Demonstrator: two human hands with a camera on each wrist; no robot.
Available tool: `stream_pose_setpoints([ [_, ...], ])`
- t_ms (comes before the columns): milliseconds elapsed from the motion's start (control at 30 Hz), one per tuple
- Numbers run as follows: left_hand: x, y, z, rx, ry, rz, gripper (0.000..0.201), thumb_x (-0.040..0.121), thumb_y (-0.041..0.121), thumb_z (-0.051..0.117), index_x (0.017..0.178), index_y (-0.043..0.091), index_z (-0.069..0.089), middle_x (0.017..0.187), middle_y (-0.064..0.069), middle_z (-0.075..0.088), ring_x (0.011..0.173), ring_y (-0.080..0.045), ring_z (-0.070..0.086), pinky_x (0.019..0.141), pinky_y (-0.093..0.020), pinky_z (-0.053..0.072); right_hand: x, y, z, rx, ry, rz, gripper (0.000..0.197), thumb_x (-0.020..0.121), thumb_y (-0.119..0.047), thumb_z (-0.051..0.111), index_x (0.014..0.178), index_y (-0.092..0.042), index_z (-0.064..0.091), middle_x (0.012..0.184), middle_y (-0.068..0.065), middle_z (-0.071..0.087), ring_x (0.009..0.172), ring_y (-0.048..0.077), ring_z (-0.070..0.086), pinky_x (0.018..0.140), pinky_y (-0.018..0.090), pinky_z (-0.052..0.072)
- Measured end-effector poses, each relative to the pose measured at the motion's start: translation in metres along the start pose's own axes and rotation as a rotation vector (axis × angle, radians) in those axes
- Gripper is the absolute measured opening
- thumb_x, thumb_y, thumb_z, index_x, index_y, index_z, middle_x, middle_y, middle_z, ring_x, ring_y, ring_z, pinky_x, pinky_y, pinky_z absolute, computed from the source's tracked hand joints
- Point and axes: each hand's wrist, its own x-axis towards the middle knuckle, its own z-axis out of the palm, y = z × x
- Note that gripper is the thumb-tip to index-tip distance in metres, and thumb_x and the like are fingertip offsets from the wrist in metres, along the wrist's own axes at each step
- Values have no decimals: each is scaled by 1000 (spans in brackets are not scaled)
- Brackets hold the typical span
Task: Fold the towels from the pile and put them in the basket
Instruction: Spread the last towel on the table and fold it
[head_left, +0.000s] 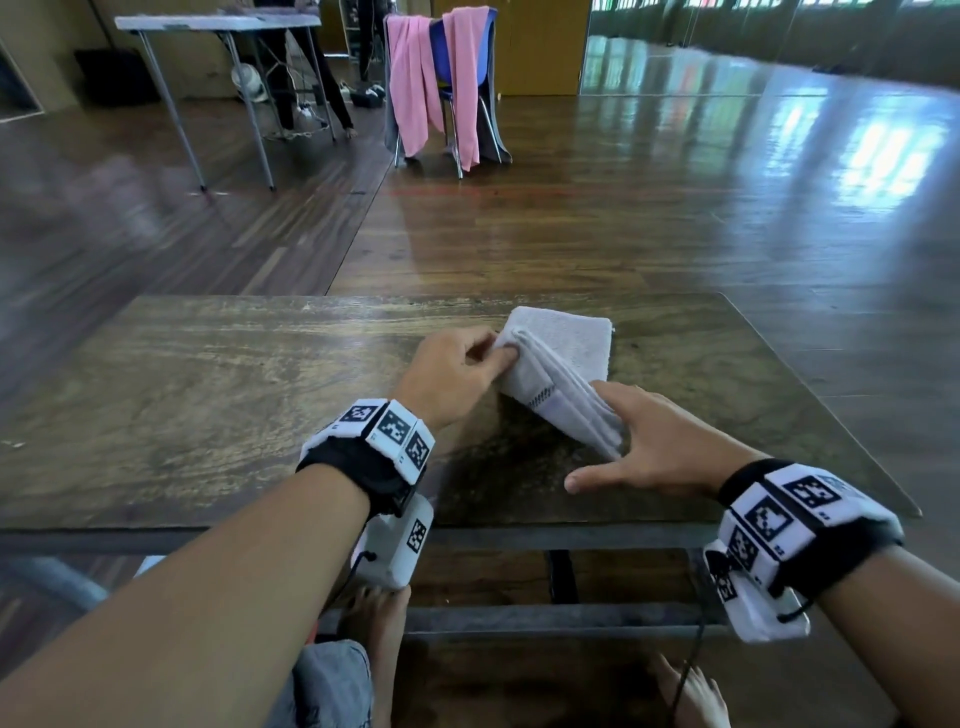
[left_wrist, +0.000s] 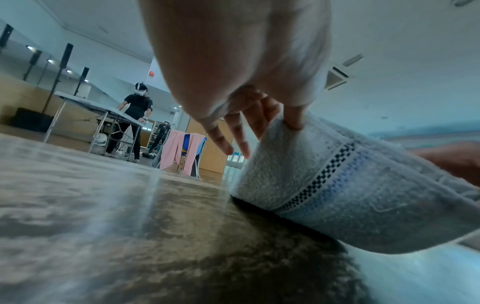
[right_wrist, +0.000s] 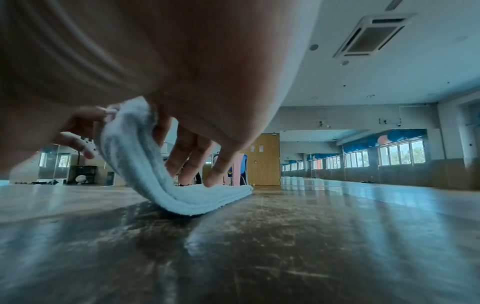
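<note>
A white towel (head_left: 576, 343), folded into several layers, lies on the wooden table (head_left: 208, 389) right of centre. Its near-left half is raised as a flap, and a checkered border stripe shows on it in the left wrist view (left_wrist: 324, 185). My left hand (head_left: 501, 353) pinches the flap's far end between thumb and fingers (left_wrist: 293, 121). My right hand (head_left: 618, 436) is at the flap's near end with straight fingers and the thumb spread away from the cloth. In the right wrist view its fingertips (right_wrist: 215, 181) press on the flat part of the towel (right_wrist: 135, 160).
A blue chair (head_left: 441, 78) draped with pink towels stands on the wooden floor beyond the table. A grey folding table (head_left: 218, 23) is at the far left, with a person (left_wrist: 135, 111) working at it. The table's front edge (head_left: 467, 535) runs just under my wrists.
</note>
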Motion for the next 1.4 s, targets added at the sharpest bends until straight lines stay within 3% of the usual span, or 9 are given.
stream_pose_setpoints([
  [133, 10, 4, 1, -18, 60, -45, 36, 98, 32, 57, 96, -2, 69, 92, -18, 73, 83, -29, 66, 82, -48, 54, 8, 5, -11, 95, 199, -8, 13, 84, -21, 77, 94, -15, 73, 81, -1, 74, 67, 0, 65, 68, 32, 53],
  [333, 25, -3, -2, 54, -207, -408, 40, 97, 33, 59, 73, 1, 62, 77, -19, 67, 56, -28, 62, 59, -36, 56, 20, 13, -27, 611, 123, 195, 24, 83, -14, 78, 106, -17, 72, 91, -1, 79, 82, 16, 77, 59, 26, 61],
  [533, 38, -15, 15, 104, -205, -558, 41, 95, 34, 56, 99, -7, 63, 89, -19, 65, 89, -39, 69, 86, -52, 58, 47, 26, -9, 495, 189, 435, 17, 89, -19, 75, 99, -7, 69, 90, 10, 77, 71, 18, 75, 49, 27, 55],
  [733, 56, -23, 31, 116, -131, -481, 30, 90, 30, 57, 71, 9, 46, 69, -10, 47, 64, -26, 49, 60, -35, 41, 67, 41, -1, 244, 305, 472, 22, 90, -31, 73, 96, -10, 67, 93, 6, 73, 88, 25, 71, 81, 47, 59],
  [933, 61, -31, 42, 224, -96, -487, 32, 94, 30, 54, 71, 12, 41, 72, -3, 47, 65, -22, 46, 56, -29, 34, 76, 46, 4, 133, 368, 508, 33, 90, -40, 70, 113, -19, 58, 107, 1, 66, 93, 17, 62, 67, 27, 49],
  [1100, 63, -21, 40, 175, -112, -558, 20, 83, 24, 58, 81, 5, 52, 78, -10, 54, 61, -18, 45, 49, -26, 31, 77, 47, 8, -40, 241, 434, 56, 95, -39, 62, 144, -20, 43, 140, 5, 52, 131, 25, 48, 107, 41, 41],
  [1200, 60, -22, 38, 158, -56, -509, 46, 81, 15, 60, 123, -3, 50, 112, -21, 61, 80, -22, 56, 56, -28, 38, 76, 47, 3, -79, 235, 417, 40, 93, -39, 62, 129, -24, 56, 126, 1, 61, 123, 23, 52, 100, 42, 46],
  [1300, 55, -24, 34, 288, 68, -313, 30, 84, 15, 61, 111, 15, 47, 110, -8, 57, 95, -24, 57, 74, -34, 48, 70, 47, -1, -45, 256, 432, 20, 87, -44, 67, 98, -27, 63, 97, -7, 63, 105, 21, 57, 88, 41, 52],
  [1400, 54, -24, 35, 509, -61, -218, 33, 81, 40, 65, 107, 23, 54, 119, -6, 50, 112, -26, 48, 92, -41, 42, 67, 47, -3, -15, 272, 414, 24, 86, -48, 68, 78, -25, 65, 83, -6, 66, 88, 16, 61, 73, 33, 52],
])
